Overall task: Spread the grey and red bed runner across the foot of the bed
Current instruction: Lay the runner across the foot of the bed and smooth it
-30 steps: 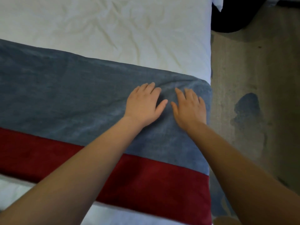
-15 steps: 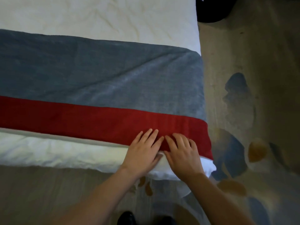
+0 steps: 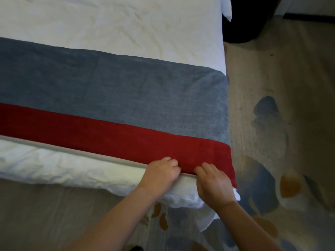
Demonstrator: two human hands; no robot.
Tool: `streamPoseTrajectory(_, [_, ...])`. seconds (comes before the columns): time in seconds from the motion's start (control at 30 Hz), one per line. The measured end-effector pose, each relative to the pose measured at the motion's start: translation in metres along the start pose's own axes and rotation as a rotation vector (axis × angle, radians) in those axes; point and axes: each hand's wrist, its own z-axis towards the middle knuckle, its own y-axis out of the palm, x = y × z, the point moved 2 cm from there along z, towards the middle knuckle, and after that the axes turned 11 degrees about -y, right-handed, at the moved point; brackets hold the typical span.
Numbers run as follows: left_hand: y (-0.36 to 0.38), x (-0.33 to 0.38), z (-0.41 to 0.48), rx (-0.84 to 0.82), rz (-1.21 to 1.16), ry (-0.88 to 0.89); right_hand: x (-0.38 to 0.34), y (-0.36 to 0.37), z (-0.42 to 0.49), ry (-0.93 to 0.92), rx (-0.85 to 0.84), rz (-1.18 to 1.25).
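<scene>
Spread flat across the foot of the bed (image 3: 126, 24): runner (image 3: 126, 91), grey band on the far side, red band (image 3: 108, 140) on the near side, right end turned down over the side of the mattress. Only faint creases in the grey.

Left hand (image 3: 159, 173) and right hand (image 3: 213, 183) close together but not touching, near the right end. Fingers of both curled onto the near hem of the red band, seemingly pinching it. A second ago, both flat on the grey; half a second ago, flat on the red at the hem; now bent into a hold. Judged from that: smoothing finished, a last tug or squaring of the hem under way, task almost done.

Edges: near hem running just beside a pale piped seam, roughly parallel to it. Below the seam, white duvet (image 3: 72, 171) bulging toward the floor, one corner hanging loose under the right hand. Left end of the runner out of view, so cannot tell how it lies there.

Room: patterned carpet (image 3: 290, 87) open to the right and toward the viewer, plenty of space to step along the foot. Dark object (image 3: 244, 19) at the far right, well apart. Little slack left to pull toward the seam without dragging the red band off line.
</scene>
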Motion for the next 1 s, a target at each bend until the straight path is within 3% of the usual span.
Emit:
streamPoseTrajectory(0.13, [-0.004,-0.013,-0.006,0.005,-0.093,-0.075,0.005,0.001,-0.003,-0.016,-0.025,-0.023])
streamPoseTrajectory(0.27, [-0.003,-0.011,-0.023,-0.095,0.016,0.008,-0.005,-0.007,0.006,0.043,-0.128,0.011])
streamPoseTrajectory(0.4, [-0.020,-0.040,-0.029,0.060,-0.150,-0.019,-0.022,-0.017,0.034,-0.031,-0.191,0.008])
streamPoseTrajectory(0.53, [-0.042,-0.110,-0.035,0.135,-0.154,-0.160,-0.072,-0.019,0.097,-0.097,-0.198,0.012])
streamPoseTrajectory(0.73, [-0.056,-0.247,-0.060,0.032,-0.124,-0.322,-0.191,0.003,0.199,-0.145,-0.204,0.105])
streamPoseTrajectory(1.0, [-0.026,-0.390,-0.114,-0.210,-0.050,-0.213,-0.295,0.065,0.264,-0.066,-0.389,0.087])
